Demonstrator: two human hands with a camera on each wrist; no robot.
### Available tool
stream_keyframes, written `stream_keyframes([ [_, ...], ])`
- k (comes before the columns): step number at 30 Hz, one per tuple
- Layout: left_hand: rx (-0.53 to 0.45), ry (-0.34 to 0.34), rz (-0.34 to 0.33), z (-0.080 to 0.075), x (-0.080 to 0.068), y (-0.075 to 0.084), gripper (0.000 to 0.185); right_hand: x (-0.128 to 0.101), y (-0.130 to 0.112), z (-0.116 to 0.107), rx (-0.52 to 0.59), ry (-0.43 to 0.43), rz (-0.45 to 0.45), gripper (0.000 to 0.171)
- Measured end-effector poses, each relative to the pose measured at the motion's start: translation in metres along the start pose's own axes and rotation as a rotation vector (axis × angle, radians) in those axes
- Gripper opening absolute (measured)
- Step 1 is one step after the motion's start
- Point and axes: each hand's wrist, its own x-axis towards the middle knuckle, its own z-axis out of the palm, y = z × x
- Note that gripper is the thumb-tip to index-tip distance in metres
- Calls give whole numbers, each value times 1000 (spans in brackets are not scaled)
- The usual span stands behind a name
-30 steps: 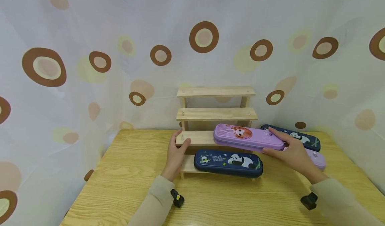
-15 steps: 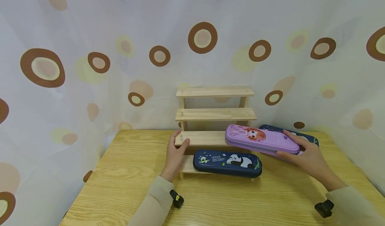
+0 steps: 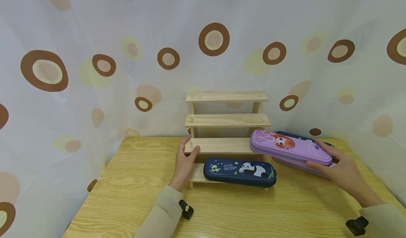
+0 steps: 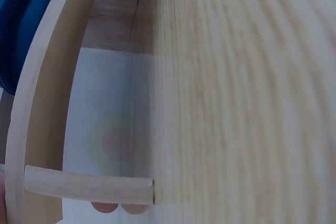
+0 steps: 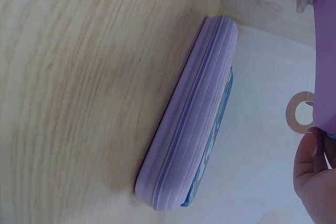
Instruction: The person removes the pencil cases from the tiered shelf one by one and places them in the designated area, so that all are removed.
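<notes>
My left hand [image 3: 185, 160] grips the left end of the second step of the wooden tiered shelf [image 3: 222, 144], thumb at its front edge. My right hand [image 3: 342, 167] pinches the right end of a purple pencil case [image 3: 291, 147] with a cartoon girl, held raised beside the shelf. In the right wrist view, the held case shows only partly by the fingertips [image 5: 306, 153]. Under it, a second purple pencil case [image 5: 189, 119] lies on the table, largely hidden in the head view. A dark blue panda pencil case [image 3: 239, 172] lies slightly askew on the lowest step.
Another dark blue pencil case [image 3: 326, 144] lies behind the purple ones at the table's back right, mostly covered from view. A patterned curtain [image 3: 127, 30] hangs behind the wood-grain table [image 3: 142, 167].
The right hand has carried the purple pencil case rightward, from over the second step to beside the shelf, over the lying cases. My left hand stays at the shelf.
</notes>
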Motion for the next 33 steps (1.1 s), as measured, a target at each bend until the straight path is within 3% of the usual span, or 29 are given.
stream_keyframes([
  [8, 5, 1, -4, 0, -1, 1, 60, -6, 17, -11, 8, -6, 49, 87],
  [22, 6, -10, -10, 1, -1, 2, 59, -23, 41, -28, -56, 82, 114, 86],
  [33, -3, -8, -14, -1, 1, 0, 59, -33, 66, -27, -94, 35, 138, 89],
])
